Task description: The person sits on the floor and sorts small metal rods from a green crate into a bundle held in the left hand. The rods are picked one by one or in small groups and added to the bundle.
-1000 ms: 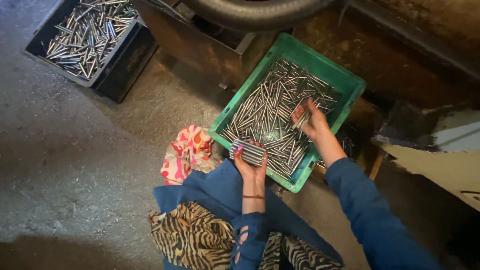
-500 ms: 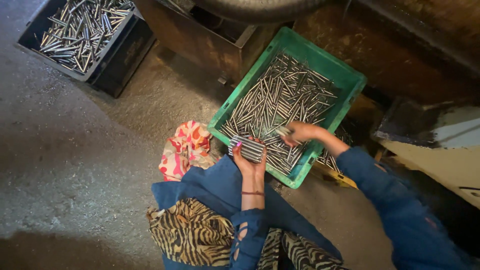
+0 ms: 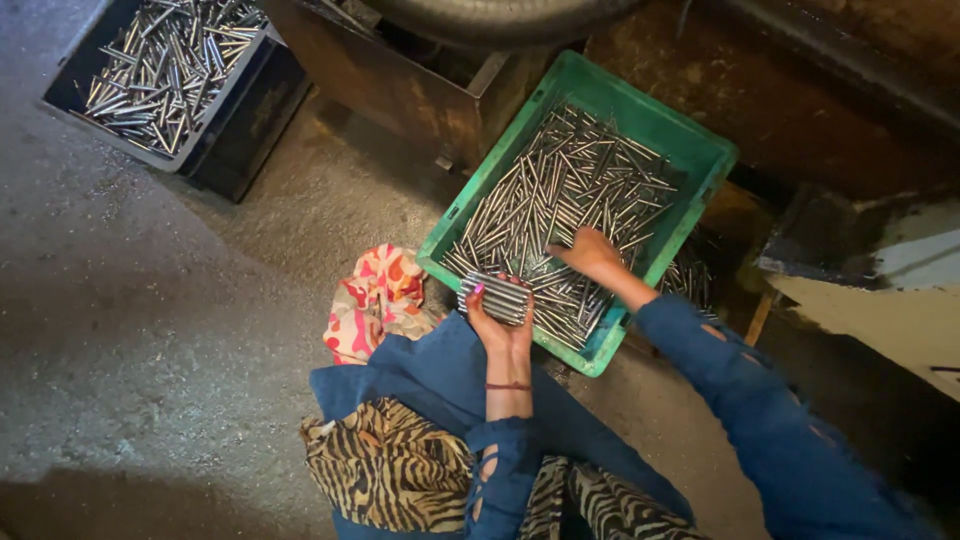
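1. The left hand (image 3: 503, 325) was clenched around a bundle of metal rods (image 3: 496, 297), held over the near edge of the green crate (image 3: 700, 160).
2. The right hand (image 3: 590, 252) lay on the loose rods (image 3: 570, 190) just beyond that bundle; whether its fingers gripped any could not be told.
3. A black crate (image 3: 235, 120) of rods stood well apart to the left.

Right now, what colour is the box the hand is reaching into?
Green: the plastic crate full of metal rods, seen best in the head view.
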